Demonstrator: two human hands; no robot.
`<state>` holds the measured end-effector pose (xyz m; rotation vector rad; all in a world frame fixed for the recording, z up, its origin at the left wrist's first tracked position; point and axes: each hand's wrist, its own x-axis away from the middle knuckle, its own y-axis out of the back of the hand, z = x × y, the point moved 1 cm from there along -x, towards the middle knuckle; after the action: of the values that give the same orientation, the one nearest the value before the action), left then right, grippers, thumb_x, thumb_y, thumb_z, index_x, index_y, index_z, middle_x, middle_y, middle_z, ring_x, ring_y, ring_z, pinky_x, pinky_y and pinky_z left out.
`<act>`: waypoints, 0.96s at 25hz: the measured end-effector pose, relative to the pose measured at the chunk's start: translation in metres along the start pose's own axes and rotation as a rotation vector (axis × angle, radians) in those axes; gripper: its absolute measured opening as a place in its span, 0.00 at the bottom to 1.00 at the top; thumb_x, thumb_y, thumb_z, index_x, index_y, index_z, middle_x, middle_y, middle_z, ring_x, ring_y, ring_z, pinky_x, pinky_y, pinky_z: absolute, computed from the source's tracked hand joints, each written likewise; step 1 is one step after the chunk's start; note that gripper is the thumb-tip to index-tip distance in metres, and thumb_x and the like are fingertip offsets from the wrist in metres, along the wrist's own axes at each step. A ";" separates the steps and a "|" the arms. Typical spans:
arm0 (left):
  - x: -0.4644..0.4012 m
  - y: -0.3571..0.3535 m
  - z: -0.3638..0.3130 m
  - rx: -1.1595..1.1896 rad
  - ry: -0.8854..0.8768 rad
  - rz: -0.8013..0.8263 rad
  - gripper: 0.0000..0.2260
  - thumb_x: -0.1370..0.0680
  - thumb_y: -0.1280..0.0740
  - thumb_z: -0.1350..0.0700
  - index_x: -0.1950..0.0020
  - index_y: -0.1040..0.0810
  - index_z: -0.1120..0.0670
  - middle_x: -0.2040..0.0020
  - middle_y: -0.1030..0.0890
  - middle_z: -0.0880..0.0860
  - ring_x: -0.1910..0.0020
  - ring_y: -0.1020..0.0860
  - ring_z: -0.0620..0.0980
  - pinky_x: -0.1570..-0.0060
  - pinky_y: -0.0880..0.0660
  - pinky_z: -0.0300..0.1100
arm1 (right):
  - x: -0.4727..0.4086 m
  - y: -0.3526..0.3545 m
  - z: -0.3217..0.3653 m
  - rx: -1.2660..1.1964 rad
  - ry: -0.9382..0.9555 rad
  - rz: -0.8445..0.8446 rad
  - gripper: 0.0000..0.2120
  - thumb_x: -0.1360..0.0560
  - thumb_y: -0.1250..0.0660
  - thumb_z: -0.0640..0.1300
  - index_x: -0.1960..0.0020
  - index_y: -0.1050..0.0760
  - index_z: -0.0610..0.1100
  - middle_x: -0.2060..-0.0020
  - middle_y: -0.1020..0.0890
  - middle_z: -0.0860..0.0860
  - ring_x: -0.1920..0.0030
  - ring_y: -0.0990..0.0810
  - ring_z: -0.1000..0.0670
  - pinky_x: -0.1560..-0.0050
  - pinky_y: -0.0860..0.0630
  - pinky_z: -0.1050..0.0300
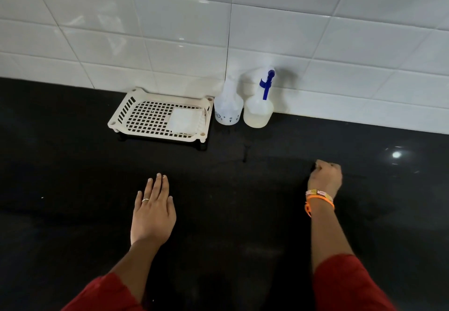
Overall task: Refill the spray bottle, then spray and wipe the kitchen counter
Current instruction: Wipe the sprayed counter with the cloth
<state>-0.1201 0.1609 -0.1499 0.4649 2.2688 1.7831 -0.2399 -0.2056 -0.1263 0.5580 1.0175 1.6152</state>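
Two translucent bottles stand against the tiled wall at the back of the black counter (73, 164). The right one is a spray bottle (258, 111) with a blue trigger and holds pale liquid. The left bottle (228, 109) has small printed marks, and its top blends into the wall. A folded white cloth (185, 119) lies in the right end of a cream slotted tray (121, 113). My left hand (153, 213) rests flat on the counter with its fingers straight, well in front of the tray. My right hand (325, 177) sits on the counter with curled fingers, nothing visible in it, in front and right of the bottles.
White glossy wall tiles (315, 31) rise behind the counter and meet in a corner seam just above the bottles. A light reflection (396, 154) shines on the counter at the right. My red sleeves show at the bottom edge.
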 end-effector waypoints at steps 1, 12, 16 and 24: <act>0.001 0.001 0.001 0.006 -0.001 0.000 0.25 0.19 0.54 0.49 0.23 0.55 0.53 0.22 0.53 0.49 0.25 0.58 0.46 0.25 0.55 0.48 | 0.010 -0.014 0.026 -0.014 0.071 0.014 0.13 0.26 0.39 0.31 0.45 0.21 0.35 0.47 0.23 0.34 0.48 0.23 0.35 0.45 0.27 0.48; 0.001 0.001 0.001 0.045 -0.012 0.009 0.25 0.19 0.53 0.50 0.23 0.53 0.54 0.22 0.52 0.48 0.24 0.57 0.46 0.26 0.57 0.47 | 0.028 -0.048 0.080 0.093 0.504 0.294 0.17 0.27 0.41 0.30 0.41 0.22 0.37 0.44 0.23 0.36 0.43 0.25 0.38 0.41 0.31 0.53; 0.001 0.000 -0.001 0.028 -0.009 0.008 0.25 0.19 0.53 0.50 0.23 0.53 0.53 0.22 0.52 0.48 0.23 0.56 0.47 0.25 0.56 0.47 | -0.025 0.002 -0.003 0.110 0.075 0.067 0.13 0.27 0.41 0.28 0.47 0.20 0.33 0.48 0.23 0.35 0.48 0.23 0.34 0.48 0.25 0.47; 0.002 0.001 0.000 0.024 -0.015 0.013 0.24 0.19 0.52 0.51 0.23 0.51 0.55 0.22 0.51 0.49 0.23 0.55 0.47 0.25 0.54 0.48 | -0.020 0.012 -0.023 0.159 0.422 0.199 0.13 0.25 0.39 0.31 0.43 0.21 0.35 0.45 0.23 0.37 0.45 0.24 0.37 0.42 0.27 0.48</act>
<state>-0.1218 0.1614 -0.1491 0.4960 2.2851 1.7541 -0.2586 -0.2321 -0.1255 0.4425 1.4491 1.8866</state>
